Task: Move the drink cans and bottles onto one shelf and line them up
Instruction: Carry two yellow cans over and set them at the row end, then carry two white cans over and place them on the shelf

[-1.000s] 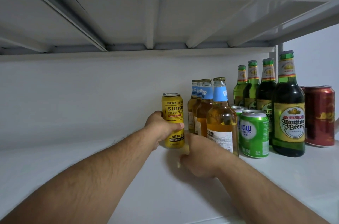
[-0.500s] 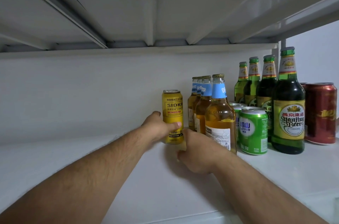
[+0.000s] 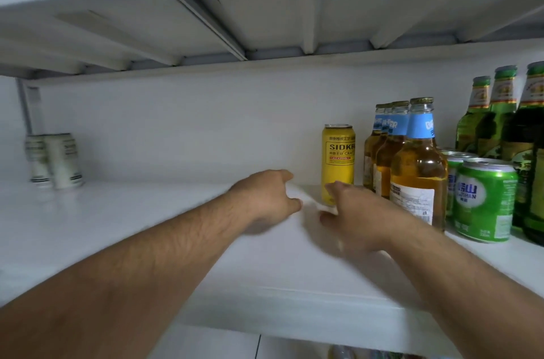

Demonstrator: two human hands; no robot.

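Both hands empty, fingers loose: left hand (image 3: 269, 197), right hand (image 3: 350, 211). Yellow can (image 3: 338, 163) parked just beyond right fingertips, joining bottle row (image 3: 418, 164). Pale cans (image 3: 54, 160) far off left hand, not lined up yet.

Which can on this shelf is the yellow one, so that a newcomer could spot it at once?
Look at the white shelf and the crowd of drinks on its right half. The yellow can stands upright at that group's left end, beside the amber bottles with blue neck labels. It is the only yellow can, lettered SIDKR, just beyond both hands.
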